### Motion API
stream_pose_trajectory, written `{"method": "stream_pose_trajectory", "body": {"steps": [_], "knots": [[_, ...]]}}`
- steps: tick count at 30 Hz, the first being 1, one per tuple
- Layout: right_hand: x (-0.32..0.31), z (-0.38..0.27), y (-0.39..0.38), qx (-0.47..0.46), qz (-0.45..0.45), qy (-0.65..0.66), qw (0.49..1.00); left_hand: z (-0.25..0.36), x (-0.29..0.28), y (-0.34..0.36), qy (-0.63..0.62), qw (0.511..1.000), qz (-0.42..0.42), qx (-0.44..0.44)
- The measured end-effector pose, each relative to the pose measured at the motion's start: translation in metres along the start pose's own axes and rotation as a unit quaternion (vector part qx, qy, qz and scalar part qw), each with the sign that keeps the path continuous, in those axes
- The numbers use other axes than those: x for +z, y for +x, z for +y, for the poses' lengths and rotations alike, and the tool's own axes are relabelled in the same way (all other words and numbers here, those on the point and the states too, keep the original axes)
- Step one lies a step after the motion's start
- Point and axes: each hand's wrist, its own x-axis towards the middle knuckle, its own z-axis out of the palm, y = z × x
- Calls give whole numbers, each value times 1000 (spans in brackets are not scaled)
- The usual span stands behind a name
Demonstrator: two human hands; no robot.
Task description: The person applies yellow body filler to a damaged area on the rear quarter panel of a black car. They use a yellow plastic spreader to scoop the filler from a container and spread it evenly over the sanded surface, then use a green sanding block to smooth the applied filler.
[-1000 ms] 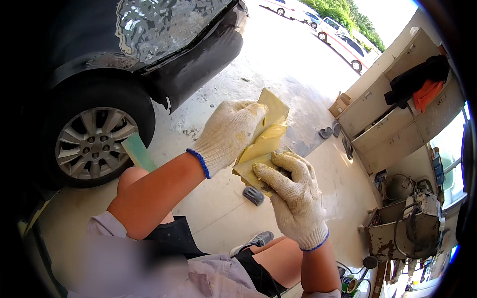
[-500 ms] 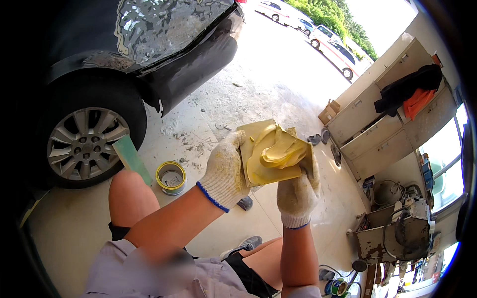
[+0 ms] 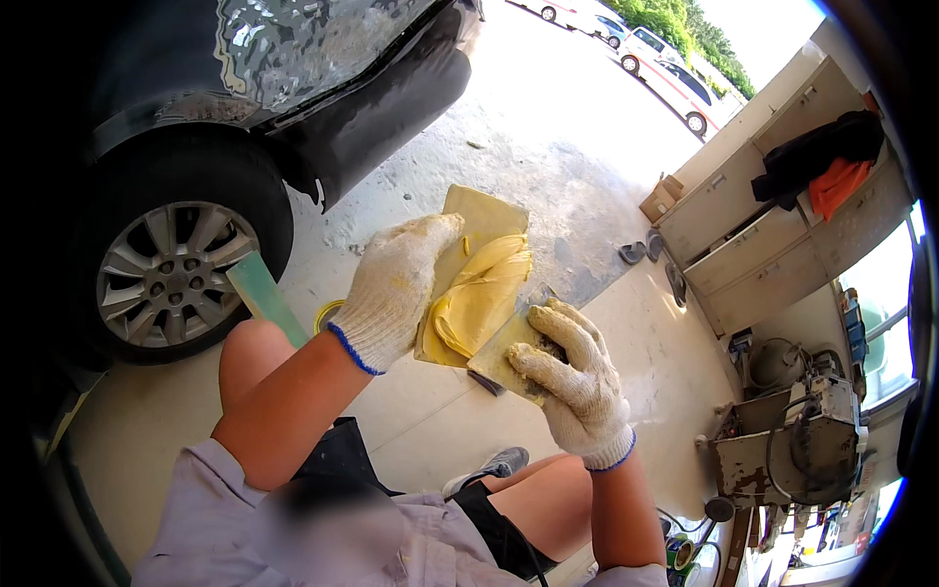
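My left hand [image 3: 396, 279], in a stained white knit glove, grips a flat putty board [image 3: 484, 205] along its left edge. A thick mound of yellow putty [image 3: 481, 293] lies on the board. In my right hand [image 3: 579, 382], gloved too, is a flat putty spreader [image 3: 501, 354], with fingers laid over its face and the thumb hidden. The spreader's edge is close beside the board's lower right side; whether they touch I cannot tell. At left stands a dark car [image 3: 362, 127] with a rough, patchy grey panel above its wheel [image 3: 178, 274].
A green flat strip [image 3: 264, 293] rests by my left knee. Behind my left wrist, a yellow-rimmed can [image 3: 328, 313] is mostly hidden. To the right are cabinets [image 3: 729, 220] with a dark jacket [image 3: 817, 157], shoes on the floor, and a worn metal machine [image 3: 773, 445].
The board has turned more upright and moved left with my left hand. My right hand has drawn the spreader away, down and right. The putty is now a smoother, longer mound.
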Motion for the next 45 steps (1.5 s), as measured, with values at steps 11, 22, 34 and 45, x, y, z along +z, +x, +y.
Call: {"method": "stream_pose_trajectory", "body": {"steps": [11,22,34,45], "knots": [[-8,7,-13,61,-26,1,998,9,9,-5,122,992,7,26],[-8,-39,39,102,-39,-78,991,14,28,-2,276,955,-99,36],[-53,-37,47,93,108,18,990,99,38,9,87,963,-68,245],[61,53,-16,162,247,336,895,-63,30,8,-312,937,-83,-135]]}}
